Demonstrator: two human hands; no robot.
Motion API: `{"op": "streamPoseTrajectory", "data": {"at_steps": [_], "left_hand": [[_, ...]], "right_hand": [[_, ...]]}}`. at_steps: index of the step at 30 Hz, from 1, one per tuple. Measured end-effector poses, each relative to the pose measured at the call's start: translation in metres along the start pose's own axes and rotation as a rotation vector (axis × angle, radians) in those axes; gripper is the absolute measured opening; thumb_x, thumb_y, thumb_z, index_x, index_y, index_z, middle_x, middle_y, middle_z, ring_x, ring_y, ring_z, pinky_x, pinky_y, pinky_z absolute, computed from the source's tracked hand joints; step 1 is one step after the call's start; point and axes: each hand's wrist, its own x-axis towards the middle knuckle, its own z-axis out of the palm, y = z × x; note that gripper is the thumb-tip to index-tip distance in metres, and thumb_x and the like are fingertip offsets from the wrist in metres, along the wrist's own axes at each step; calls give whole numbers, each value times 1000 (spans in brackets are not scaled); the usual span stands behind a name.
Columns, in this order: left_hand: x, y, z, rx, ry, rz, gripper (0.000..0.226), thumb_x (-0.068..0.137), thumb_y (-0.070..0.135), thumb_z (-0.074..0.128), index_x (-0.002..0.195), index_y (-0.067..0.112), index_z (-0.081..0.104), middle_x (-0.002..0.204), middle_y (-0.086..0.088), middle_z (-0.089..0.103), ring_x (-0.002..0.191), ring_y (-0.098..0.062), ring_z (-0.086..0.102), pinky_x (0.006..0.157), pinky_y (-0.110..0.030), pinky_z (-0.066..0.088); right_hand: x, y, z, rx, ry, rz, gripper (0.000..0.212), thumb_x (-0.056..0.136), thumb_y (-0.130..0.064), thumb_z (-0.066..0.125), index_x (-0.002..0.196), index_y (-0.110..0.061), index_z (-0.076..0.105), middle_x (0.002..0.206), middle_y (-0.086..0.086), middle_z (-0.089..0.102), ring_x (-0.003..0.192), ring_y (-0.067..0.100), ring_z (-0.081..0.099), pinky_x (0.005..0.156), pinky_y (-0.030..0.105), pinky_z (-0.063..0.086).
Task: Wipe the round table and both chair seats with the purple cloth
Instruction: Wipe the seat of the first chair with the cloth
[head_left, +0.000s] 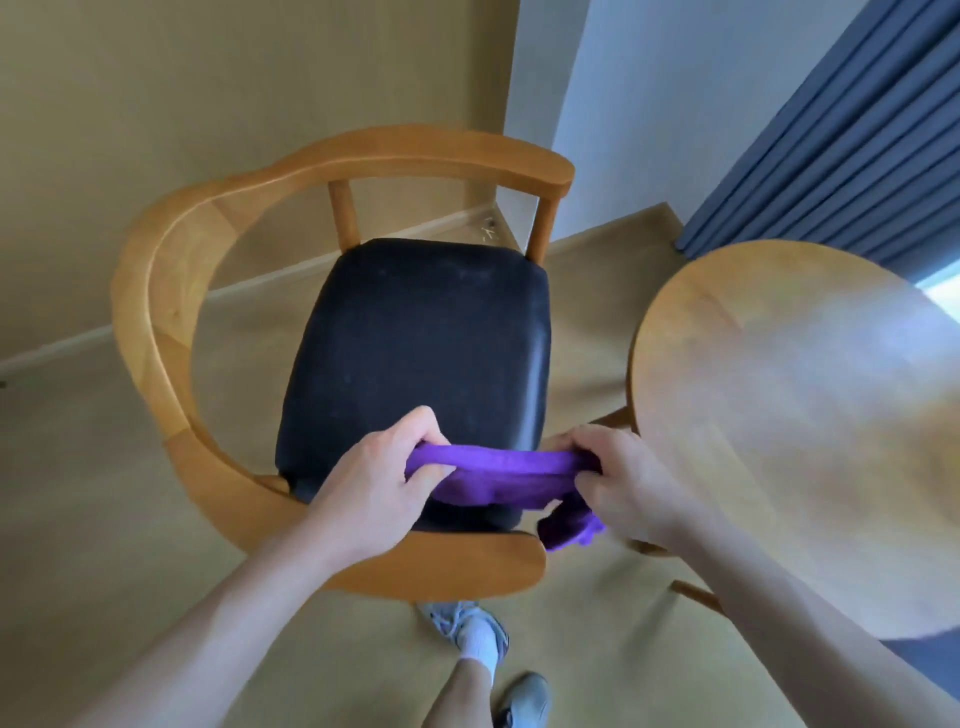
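The purple cloth (498, 475) is stretched between both hands above the front edge of the black chair seat (421, 343). Its left end is gripped by the curled fingers of the left hand (384, 475), its right end by the right hand (618, 480), a loose tail hanging below. The round table (800, 415) stands at three o'clock of the chair.

A lived-in room, likely a home or hotel corner: beige carpet (130, 519) and plain walls, a wooden armchair (156, 291) with a black padded seat (415, 338), a round wooden tabletop (805, 415) at three o'clock, blue-grey curtains (857, 130) at two o'clock.
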Motion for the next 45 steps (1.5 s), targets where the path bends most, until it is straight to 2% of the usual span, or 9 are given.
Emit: {"op": "streamPoseTrajectory", "data": {"at_steps": [3, 8, 12, 16, 21, 26, 32, 38, 45], "left_hand": [[-24, 28, -4, 159, 42, 143, 21, 98, 15, 58, 89, 30, 46, 79, 8, 61, 70, -14, 56, 61, -38, 48], [-81, 38, -10, 304, 140, 274, 29, 87, 0, 63, 93, 26, 52, 83, 13, 57, 72, -11, 51, 55, -30, 45], [-126, -5, -9, 427, 95, 253, 43, 66, -16, 67, 91, 18, 58, 87, 7, 62, 80, -22, 61, 61, -38, 50], [-148, -61, -3, 561, -59, 235, 39, 64, -12, 76, 91, 16, 68, 95, 6, 68, 91, -26, 68, 74, -36, 52], [-131, -108, 6, 513, 0, 379, 26, 78, 0, 73, 98, 18, 72, 102, 9, 68, 96, -17, 66, 83, -30, 48], [-104, -135, -11, 449, 41, 511, 30, 87, 9, 46, 101, 18, 72, 104, 9, 69, 98, -17, 65, 86, -27, 42], [-85, -154, -39, 479, -145, 550, 43, 89, 30, 57, 130, 17, 60, 131, 3, 61, 124, -17, 55, 110, -37, 43], [-37, -159, -44, 538, -83, 385, 47, 96, 41, 35, 129, 16, 57, 126, -1, 61, 119, -23, 56, 108, -41, 40], [-25, -166, -33, 674, -93, 308, 45, 93, 48, 31, 118, 23, 58, 106, 5, 66, 99, -21, 61, 100, -43, 41]], "right_hand": [[-22, 3, 14, -72, 137, -105, 26, 73, 10, 50, 86, -8, 64, 79, 3, 64, 71, 23, 60, 66, 41, 52], [-81, -5, 49, -65, 510, -217, 28, 71, 1, 51, 90, -14, 65, 93, -2, 61, 82, 17, 54, 66, 30, 41], [-118, -14, 121, -117, 348, -232, 41, 75, -2, 55, 110, -16, 71, 108, 1, 64, 102, 27, 60, 90, 40, 49], [-131, -11, 179, -199, 106, -86, 43, 90, -19, 57, 132, -23, 65, 146, -2, 50, 138, 22, 44, 118, 31, 27], [-106, -27, 192, -122, 427, -21, 41, 83, -26, 55, 121, -18, 66, 130, 3, 55, 118, 28, 54, 105, 45, 45], [-46, -49, 203, -391, 337, 129, 64, 98, -56, 40, 156, -32, 33, 165, -1, 28, 155, 28, 13, 125, 53, -6], [-23, -53, 220, -533, 526, 251, 42, 96, -57, 33, 114, -28, 57, 112, -7, 58, 121, 21, 47, 123, 55, 11], [2, -93, 240, -383, 679, 517, 37, 93, -48, 36, 96, -20, 60, 110, 1, 60, 128, 27, 45, 123, 58, 10], [-20, -50, 206, -604, 372, 55, 48, 98, -54, 34, 129, -24, 55, 117, -3, 59, 115, 24, 52, 117, 51, 22]]}}
